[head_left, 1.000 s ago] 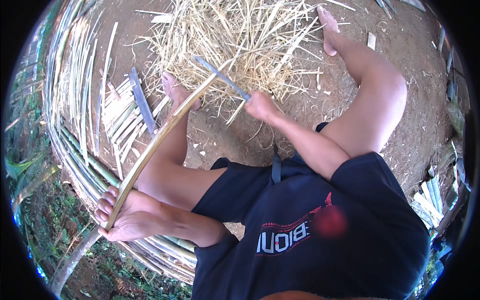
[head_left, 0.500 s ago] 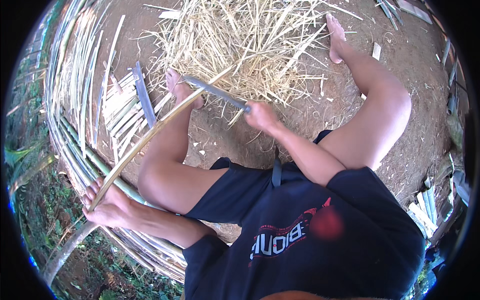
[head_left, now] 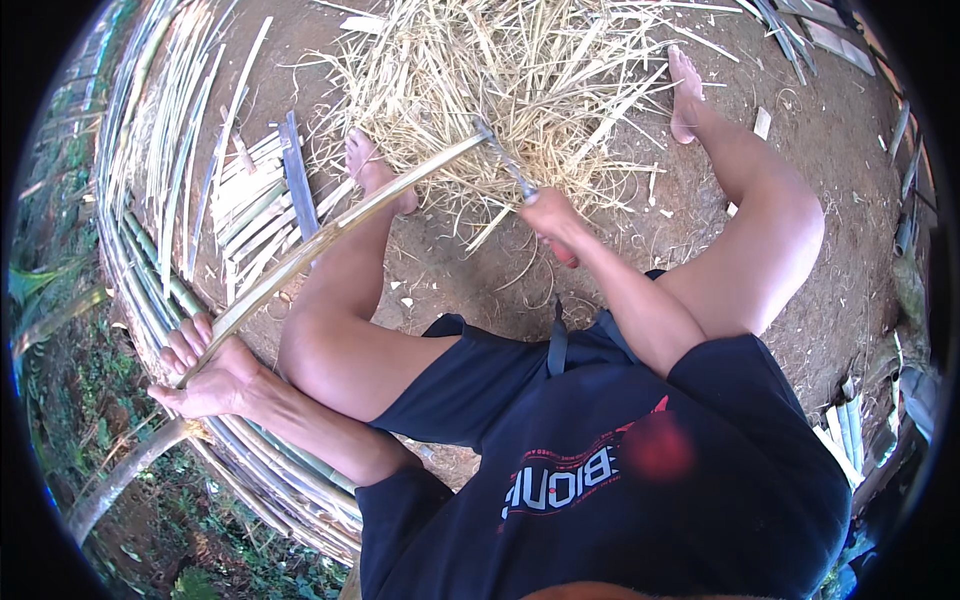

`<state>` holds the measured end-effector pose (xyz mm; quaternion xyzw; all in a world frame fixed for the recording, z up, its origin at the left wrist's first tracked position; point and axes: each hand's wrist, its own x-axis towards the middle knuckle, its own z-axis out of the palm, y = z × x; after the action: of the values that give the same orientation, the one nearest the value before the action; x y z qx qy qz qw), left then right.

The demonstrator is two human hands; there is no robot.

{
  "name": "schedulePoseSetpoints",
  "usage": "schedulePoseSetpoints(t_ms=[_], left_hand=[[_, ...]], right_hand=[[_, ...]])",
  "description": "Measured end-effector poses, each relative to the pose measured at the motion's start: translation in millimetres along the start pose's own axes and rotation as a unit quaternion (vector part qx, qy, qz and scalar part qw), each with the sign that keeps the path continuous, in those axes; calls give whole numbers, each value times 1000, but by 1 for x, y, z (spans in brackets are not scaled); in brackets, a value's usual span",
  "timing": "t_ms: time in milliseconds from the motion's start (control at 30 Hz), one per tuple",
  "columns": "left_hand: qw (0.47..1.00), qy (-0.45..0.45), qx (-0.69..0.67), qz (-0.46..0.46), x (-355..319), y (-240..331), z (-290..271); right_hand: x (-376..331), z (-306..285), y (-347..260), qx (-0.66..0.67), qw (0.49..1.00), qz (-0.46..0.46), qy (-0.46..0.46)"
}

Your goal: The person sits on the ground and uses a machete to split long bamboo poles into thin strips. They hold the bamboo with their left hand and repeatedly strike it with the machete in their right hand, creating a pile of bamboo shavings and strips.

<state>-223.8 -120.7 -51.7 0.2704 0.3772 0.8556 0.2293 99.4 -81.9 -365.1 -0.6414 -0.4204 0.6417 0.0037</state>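
Knife (head_left: pixel 505 160) handle hidden inside right hand (head_left: pixel 552 222). Blade tip lost against straw pile (head_left: pixel 520 70). Bamboo strip (head_left: pixel 330 230) end covered by left hand (head_left: pixel 205 375).

Bright even daylight, fisheye-warped rim

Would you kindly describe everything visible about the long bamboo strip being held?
The bamboo strip is long, thin and pale yellow-tan, slightly bowed. It runs diagonally from the left hand, which has its near end in its grip, over the left leg, up to the straw-like shavings. There a knife blade, held by the right hand, meets its far end.
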Motion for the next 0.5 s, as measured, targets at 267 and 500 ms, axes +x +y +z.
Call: schedulePoseSetpoints(t_ms=[267, 500], left_hand=[[995, -49, 75, 31, -34, 5, 28], [992, -17, 111, 50, -37, -3, 32]], right_hand=[[-95, 68, -54, -114, 922, -371, 15], [-28, 11, -21, -58, 992, -115, -13]])
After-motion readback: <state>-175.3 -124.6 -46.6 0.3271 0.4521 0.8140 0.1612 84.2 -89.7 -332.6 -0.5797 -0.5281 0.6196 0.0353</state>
